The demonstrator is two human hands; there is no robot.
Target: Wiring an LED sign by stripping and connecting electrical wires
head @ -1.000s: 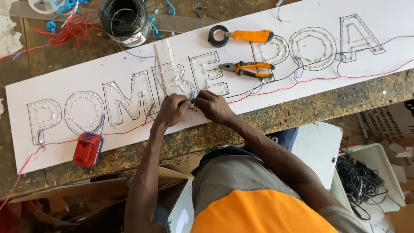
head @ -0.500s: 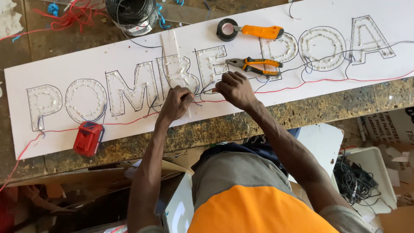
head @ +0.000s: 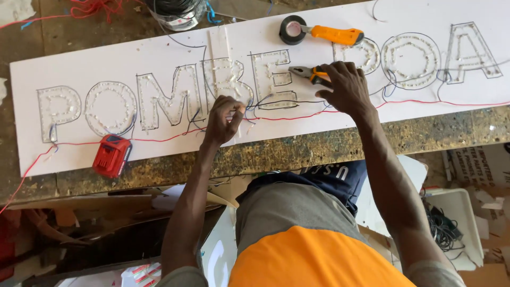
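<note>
Pliers [head: 307,73] with orange-and-black handles lie on the white board just right of centre in the upper half of the frame, their nose pointing left, and we see our right hand [head: 348,87] laid over the handles — the fingers are spread and curved down on them, though we cannot tell whether they have closed round the grip. Going from the biggest thing down: the long white sign board [head: 159,48] spans the frame from left to right across a rough workbench [head: 319,146], and it carries large outlined letters filled with small clear lights. A red wire [head: 159,139] and thin black wires run along under the letters. Our left hand [head: 223,119] sits at the lower edge of the board near the middle, fingertips pinched together on the thin wires there. A spool of black wire [head: 178,9] stands at the top edge, left of centre. A red battery pack [head: 111,155] lies at lower left on the board's edge. At top centre — well above the pliers — lie an orange utility knife [head: 336,35] and a roll of black tape [head: 290,29], touching.
</note>
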